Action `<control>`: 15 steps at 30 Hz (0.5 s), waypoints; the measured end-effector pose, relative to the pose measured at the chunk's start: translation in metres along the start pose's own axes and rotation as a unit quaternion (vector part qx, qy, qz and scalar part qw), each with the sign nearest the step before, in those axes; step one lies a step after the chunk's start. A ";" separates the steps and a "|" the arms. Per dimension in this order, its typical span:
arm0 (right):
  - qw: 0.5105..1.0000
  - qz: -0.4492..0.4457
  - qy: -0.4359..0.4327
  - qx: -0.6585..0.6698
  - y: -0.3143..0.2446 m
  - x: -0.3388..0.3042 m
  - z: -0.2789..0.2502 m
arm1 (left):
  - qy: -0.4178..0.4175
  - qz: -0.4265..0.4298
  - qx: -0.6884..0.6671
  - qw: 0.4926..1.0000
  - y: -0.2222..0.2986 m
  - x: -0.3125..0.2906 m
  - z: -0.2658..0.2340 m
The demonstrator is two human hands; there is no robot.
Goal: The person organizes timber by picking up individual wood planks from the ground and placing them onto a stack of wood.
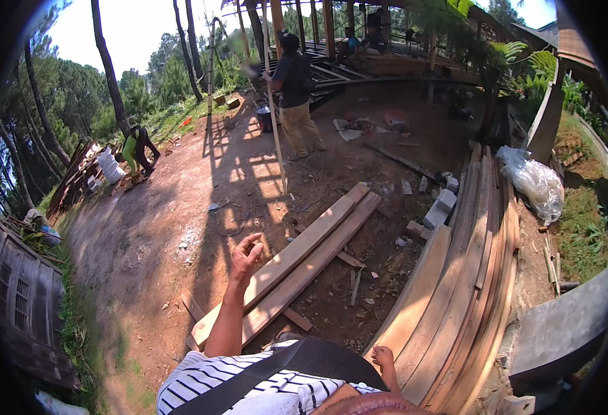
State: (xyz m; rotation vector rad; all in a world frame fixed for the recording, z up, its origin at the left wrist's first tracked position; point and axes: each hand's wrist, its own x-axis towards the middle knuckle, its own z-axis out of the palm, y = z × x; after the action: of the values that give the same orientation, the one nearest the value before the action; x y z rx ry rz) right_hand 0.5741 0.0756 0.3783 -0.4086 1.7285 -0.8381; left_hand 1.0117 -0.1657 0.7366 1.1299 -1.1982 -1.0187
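Observation:
My left hand [247, 253] is raised in front of me, above two long sawn planks [297, 252] that lie side by side on short wooden crosspieces. Its fingers are loosely bent and apart, with nothing in them. Low in the view, close to my body, my right hand [383, 357] has its fingers curled in, and no object shows in it. Just beyond that hand runs a big stack of long boards [449, 297], stretching away on the right. Neither hand visibly touches the wood.
Grey blocks [441, 207] and a clear plastic bundle [536, 183] flank the board stack. Ahead, a person [293, 97] stands by an upright pole [276, 131]. Another person [140, 149] bends near a white sack [110, 166]. A timber-framed structure [387, 66] stands behind.

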 end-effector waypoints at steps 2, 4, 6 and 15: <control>1.000 0.012 -0.008 0.010 0.000 -0.008 0.005 | -0.054 0.180 -0.043 0.981 0.097 -0.003 0.007; 0.999 0.028 -0.016 0.025 0.022 -0.006 0.002 | -0.124 0.375 -0.082 0.915 0.199 -0.032 0.013; 0.998 0.048 -0.012 -0.032 0.036 -0.018 0.019 | -0.138 0.580 -0.069 0.799 0.268 -0.069 0.008; 0.984 0.012 -0.132 -0.122 0.053 -0.073 0.129 | -0.314 0.522 -0.144 0.780 0.359 -0.195 -0.083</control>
State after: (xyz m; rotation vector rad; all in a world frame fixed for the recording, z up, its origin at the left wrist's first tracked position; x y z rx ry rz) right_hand 0.7260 0.1175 0.3741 -0.6330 1.5868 -0.5293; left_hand 1.0740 0.0923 1.0578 -0.2553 -1.7881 -0.6242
